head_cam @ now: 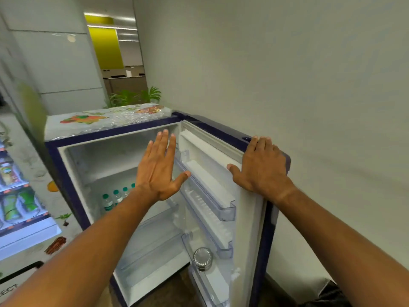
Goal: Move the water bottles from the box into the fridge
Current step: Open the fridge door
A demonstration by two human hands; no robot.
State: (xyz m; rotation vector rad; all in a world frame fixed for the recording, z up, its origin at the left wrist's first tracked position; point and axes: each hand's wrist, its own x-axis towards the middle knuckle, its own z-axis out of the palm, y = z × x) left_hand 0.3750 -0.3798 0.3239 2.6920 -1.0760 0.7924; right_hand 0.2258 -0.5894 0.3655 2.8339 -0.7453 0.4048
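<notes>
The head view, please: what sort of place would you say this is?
Probably an office pantry or break area. An open fridge stands beside a lit snack vending machine, and a doorway behind shows desks and potted plants.

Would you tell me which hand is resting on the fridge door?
The right hand rests on the open fridge door; the left hand hovers open, touching nothing.

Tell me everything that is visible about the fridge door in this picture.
The fridge door stands wide open, hinged at the right, next to the wall. Its outside looks dark blue, its inner liner white plastic. Clear plastic shelves run down the inside; a low one holds a container with a ribbed metal lid. The right hand rests on the door's top edge, fingers over it. The left hand, open, hovers before the fridge and does not plainly touch the door.
</notes>
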